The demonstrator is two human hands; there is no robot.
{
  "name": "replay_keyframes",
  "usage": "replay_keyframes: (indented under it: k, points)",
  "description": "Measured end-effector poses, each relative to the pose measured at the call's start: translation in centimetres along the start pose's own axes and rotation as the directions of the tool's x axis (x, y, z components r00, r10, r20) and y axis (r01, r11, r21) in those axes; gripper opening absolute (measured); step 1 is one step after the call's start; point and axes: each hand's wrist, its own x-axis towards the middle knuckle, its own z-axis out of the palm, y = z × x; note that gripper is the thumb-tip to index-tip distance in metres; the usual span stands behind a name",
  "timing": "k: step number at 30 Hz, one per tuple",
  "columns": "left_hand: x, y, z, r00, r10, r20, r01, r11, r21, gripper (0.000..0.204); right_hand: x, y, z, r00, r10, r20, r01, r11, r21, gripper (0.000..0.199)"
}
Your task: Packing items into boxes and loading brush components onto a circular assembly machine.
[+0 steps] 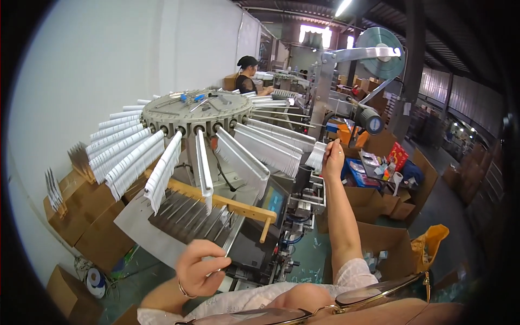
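Observation:
My left hand (201, 269) is raised low in the view, near the front of the machine. Its thumb and forefinger are pinched together; whether something thin is between them I cannot make out. My right arm reaches far forward, and my right hand (333, 158) is closed at the outer end of a small bundle of white strips (316, 156). Its fingers hide what they grip there. Left of it stands a round metal turntable (195, 111), with rods spreading outward all around. White strips (246, 154) hang in rows from many of these rods.
A yellow wooden bar (216, 200) crosses above a rack of thin metal rods (189, 216). Beside it sits a dark screen (273, 203). Cardboard boxes (89, 216) stand left, an open carton (379, 244) right. A film reel (381, 53) hangs above; a co-worker (248, 76) is behind.

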Motion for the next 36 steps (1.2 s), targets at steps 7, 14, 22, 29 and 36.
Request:
replay_keyframes:
  k: [7, 14, 22, 29, 36]
  points:
    - [-10.2, -5.9, 2.2, 0.900, -0.431, 0.068, 0.418, 0.897, 0.145, 0.011, 0.0, 0.4, 0.4, 0.998, 0.005, -0.057, -0.006, 1.000, -0.015, 0.037]
    - [-16.3, -8.8, 2.4, 0.830, -0.557, -0.035, 0.535, 0.777, 0.333, 0.004, -0.2, -0.3, 1.0, 0.996, -0.024, -0.087, 0.026, 0.999, 0.023, 0.038]
    - [-16.4, -8.9, 2.1, 0.823, -0.568, -0.016, 0.546, 0.783, 0.298, 0.004, -0.4, 0.3, 0.6, 0.994, 0.036, -0.107, -0.031, 0.998, 0.046, 0.038]
    - [-16.9, -9.6, 2.1, 0.859, -0.508, 0.056, 0.482, 0.841, 0.247, 0.003, -0.4, 0.0, 0.1, 0.984, 0.108, -0.140, -0.100, 0.993, 0.059, 0.037]
    - [-14.8, -8.2, 1.3, 0.885, -0.456, 0.096, 0.430, 0.879, 0.206, 0.003, -0.4, -0.7, 0.2, 0.981, 0.133, -0.139, -0.117, 0.986, 0.118, 0.033]
